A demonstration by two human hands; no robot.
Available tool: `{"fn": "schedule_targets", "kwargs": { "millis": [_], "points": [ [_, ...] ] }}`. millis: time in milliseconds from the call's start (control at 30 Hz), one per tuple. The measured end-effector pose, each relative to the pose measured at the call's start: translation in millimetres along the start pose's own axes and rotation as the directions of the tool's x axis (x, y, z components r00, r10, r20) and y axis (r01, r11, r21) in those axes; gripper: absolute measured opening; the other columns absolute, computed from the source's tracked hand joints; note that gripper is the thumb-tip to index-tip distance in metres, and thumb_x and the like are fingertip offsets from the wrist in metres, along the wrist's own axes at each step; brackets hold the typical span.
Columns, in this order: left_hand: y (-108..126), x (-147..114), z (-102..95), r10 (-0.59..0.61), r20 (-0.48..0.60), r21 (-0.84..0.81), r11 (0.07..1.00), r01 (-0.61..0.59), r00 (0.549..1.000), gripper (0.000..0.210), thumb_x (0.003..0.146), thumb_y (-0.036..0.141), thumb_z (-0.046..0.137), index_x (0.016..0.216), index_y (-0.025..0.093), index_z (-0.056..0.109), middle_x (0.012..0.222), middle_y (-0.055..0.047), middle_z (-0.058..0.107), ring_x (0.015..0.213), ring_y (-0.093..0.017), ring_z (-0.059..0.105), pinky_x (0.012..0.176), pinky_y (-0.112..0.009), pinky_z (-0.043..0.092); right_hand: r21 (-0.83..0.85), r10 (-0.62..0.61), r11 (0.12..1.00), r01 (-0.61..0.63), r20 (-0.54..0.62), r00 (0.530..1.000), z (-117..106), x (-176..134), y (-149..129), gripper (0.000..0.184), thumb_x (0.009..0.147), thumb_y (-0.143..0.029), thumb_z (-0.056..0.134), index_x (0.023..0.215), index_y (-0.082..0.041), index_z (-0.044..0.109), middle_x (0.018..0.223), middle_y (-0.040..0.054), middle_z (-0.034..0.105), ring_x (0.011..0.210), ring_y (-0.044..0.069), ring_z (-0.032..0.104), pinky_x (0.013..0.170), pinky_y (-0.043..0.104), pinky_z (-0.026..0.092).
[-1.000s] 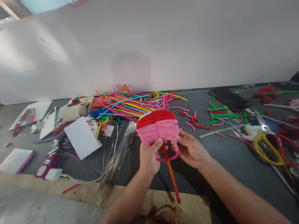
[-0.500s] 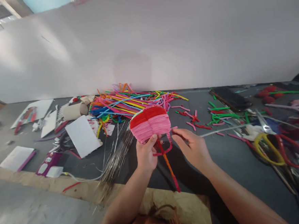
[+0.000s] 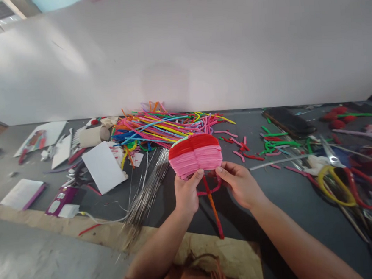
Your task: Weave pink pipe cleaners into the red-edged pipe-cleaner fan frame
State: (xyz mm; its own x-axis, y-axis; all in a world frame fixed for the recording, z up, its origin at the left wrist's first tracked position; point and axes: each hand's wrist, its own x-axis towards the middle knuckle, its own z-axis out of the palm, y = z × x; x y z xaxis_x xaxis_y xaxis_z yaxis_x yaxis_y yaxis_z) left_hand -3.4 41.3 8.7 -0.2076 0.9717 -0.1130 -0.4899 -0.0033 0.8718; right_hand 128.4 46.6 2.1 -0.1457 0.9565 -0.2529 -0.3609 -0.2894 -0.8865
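Note:
Between my hands is a pipe-cleaner piece (image 3: pixel 196 157), with a pale green edge, a red band and a wide pink band of side-by-side strands. My left hand (image 3: pixel 187 192) is closed on its lower left edge, thumb in front. The thumb and fingers of my right hand (image 3: pixel 238 181) pinch its lower right corner. An orange and red twisted stem (image 3: pixel 214 210) hangs down below the piece. A dark pink loop (image 3: pixel 215 190) bends round beneath it, partly hidden by my fingers.
Behind lies a heap of coloured pipe cleaners (image 3: pixel 162 126). Wires (image 3: pixel 148 193) are bundled left of my hands. Cut green pieces (image 3: pixel 278 143) are scattered right, near scissors (image 3: pixel 335 180) and a dark phone-like slab (image 3: pixel 288 123). A white card (image 3: pixel 101 168) lies left. A pale panel (image 3: pixel 180 50) stands behind.
My right hand has closed in and taken hold of the lower right corner. The pipe-cleaner piece has shifted slightly right and now faces me more squarely.

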Motion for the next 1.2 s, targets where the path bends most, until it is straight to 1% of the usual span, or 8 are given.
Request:
{"fn": "schedule_targets", "kwargs": {
  "millis": [167, 267, 467, 667, 833, 1000, 1100, 1200],
  "points": [
    [-0.5, 0.7, 0.1, -0.026, 0.014, -0.007, 1.000, 0.026, 1.000, 0.024, 0.066, 0.015, 0.073, 0.090, 0.017, 0.067, 0.086, -0.003, 0.072, 0.082, -0.017, 0.065, 0.084, -0.034, 0.049, 0.023, 0.013, 1.000, -0.014, 0.032, 0.999, 0.1, -0.6, 0.0, 0.022, 0.072, -0.041, 0.069, 0.073, -0.019, 0.064, 0.069, -0.0005, 0.062, 0.063, 0.013, 0.052, 0.063, 0.026, 0.041],
    [-1.5, 1.1, 0.1, -0.057, 0.026, -0.023, 0.998, 0.057, 0.998, 0.025, 0.066, 0.017, 0.073, 0.090, 0.017, 0.067, 0.087, -0.004, 0.072, 0.083, -0.018, 0.066, 0.084, -0.035, 0.048, 0.072, 0.007, 0.997, -0.009, 0.030, 1.000, 2.7, -1.2, -2.6, 0.021, 0.071, -0.040, 0.070, 0.074, -0.020, 0.063, 0.069, -0.0007, 0.062, 0.064, 0.013, 0.053, 0.064, 0.026, 0.042],
    [-3.9, 2.1, -2.1, -0.160, 0.073, -0.033, 0.986, 0.163, 0.984, 0.023, 0.067, 0.020, 0.073, 0.088, 0.016, 0.065, 0.085, -0.004, 0.071, 0.075, -0.017, 0.066, 0.073, -0.032, 0.051, 0.148, 0.004, 0.989, -0.002, -0.009, 1.000, 4.2, -0.9, -4.3, 0.021, 0.069, -0.037, 0.072, 0.077, -0.021, 0.062, 0.071, -0.0001, 0.064, 0.066, 0.014, 0.058, 0.064, 0.027, 0.046],
    [1.3, 2.1, -2.5, -0.256, 0.110, -0.031, 0.965, 0.261, 0.960, 0.022, 0.073, 0.027, 0.068, 0.091, 0.015, 0.063, 0.077, -0.004, 0.070, 0.066, -0.017, 0.066, 0.066, -0.030, 0.053, 0.112, -0.038, 0.993, 0.038, -0.006, 0.999, 2.7, -0.5, -1.9, 0.019, 0.072, -0.036, 0.070, 0.078, -0.020, 0.062, 0.071, -0.0015, 0.061, 0.064, 0.012, 0.057, 0.062, 0.025, 0.046],
    [2.8, 2.5, -4.2, -0.307, 0.089, -0.037, 0.950, 0.311, 0.947, 0.024, 0.071, 0.029, 0.069, 0.087, 0.015, 0.061, 0.071, -0.004, 0.068, 0.063, -0.017, 0.065, 0.063, -0.030, 0.053, 0.092, -0.002, 0.996, 0.002, -0.004, 1.000, 1.6, -0.6, -3.8, 0.023, 0.069, -0.036, 0.072, 0.080, -0.019, 0.061, 0.071, -0.0021, 0.059, 0.062, 0.010, 0.055, 0.058, 0.023, 0.045],
    [1.7, 2.4, -4.1, -0.247, 0.070, -0.033, 0.968, 0.249, 0.967, 0.021, 0.068, 0.027, 0.071, 0.083, 0.015, 0.062, 0.072, -0.002, 0.067, 0.066, -0.016, 0.065, 0.065, -0.030, 0.052, 0.078, 0.034, 0.996, -0.035, 0.004, 0.999, 0.8, -0.7, -7.7, 0.024, 0.067, -0.036, 0.074, 0.080, -0.019, 0.062, 0.070, -0.0023, 0.059, 0.061, 0.010, 0.055, 0.058, 0.023, 0.044],
    [1.6, 3.4, -4.5, -0.162, 0.035, 0.003, 0.987, 0.162, 0.986, 0.019, 0.067, 0.024, 0.073, 0.081, 0.016, 0.062, 0.072, -0.001, 0.067, 0.064, -0.014, 0.064, 0.063, -0.026, 0.050, 0.086, 0.056, 0.995, -0.057, 0.018, 0.998, -1.1, 0.2, -9.9, 0.023, 0.068, -0.037, 0.073, 0.071, -0.018, 0.061, 0.066, -0.0016, 0.059, 0.060, 0.011, 0.055, 0.056, 0.022, 0.042],
    [1.4, 3.9, -5.3, -0.135, 0.028, 0.001, 0.991, 0.135, 0.990, 0.017, 0.067, 0.021, 0.073, 0.080, 0.016, 0.062, 0.070, 0.000, 0.067, 0.062, -0.013, 0.063, 0.063, -0.026, 0.050, 0.081, 0.064, 0.994, -0.067, 0.036, 0.997, -3.1, 1.8, -9.6, 0.024, 0.070, -0.038, 0.072, 0.065, -0.018, 0.060, 0.063, -0.0011, 0.059, 0.059, 0.010, 0.054, 0.054, 0.021, 0.040]
  ]
}}
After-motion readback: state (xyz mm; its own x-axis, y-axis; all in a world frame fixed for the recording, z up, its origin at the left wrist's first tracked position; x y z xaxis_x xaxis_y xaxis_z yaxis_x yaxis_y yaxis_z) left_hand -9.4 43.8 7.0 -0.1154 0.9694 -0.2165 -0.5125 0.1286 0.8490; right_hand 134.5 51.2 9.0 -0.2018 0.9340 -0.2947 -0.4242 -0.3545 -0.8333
